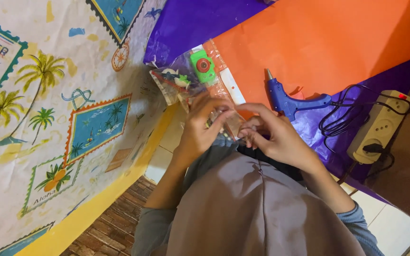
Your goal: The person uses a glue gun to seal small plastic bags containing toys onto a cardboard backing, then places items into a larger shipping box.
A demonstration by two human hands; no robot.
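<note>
Clear plastic of a small packet (228, 122) is pinched between both hands: the left hand (200, 128) grips its left edge, the right hand (274, 137) its right, fingers closed. A blue glue gun (293, 100) lies just right, nearer the right hand, on orange paper (319, 42).

Free room: bare orange sheet (338, 38) at 1 o'clock of the hands, open to its far edge; tiled floor strip (167, 142) at 9 o'clock, narrow, beside the printed cloth (48, 118).
Obstacles: blue glue gun (293, 99) at 2 o'clock, just beside the right hand (274, 137); its black cord (342, 118) looping at 3 o'clock toward the power strip (378, 125); clear bags of small toys (186, 78) at 11 o'clock, close above the left hand (200, 125).
</note>
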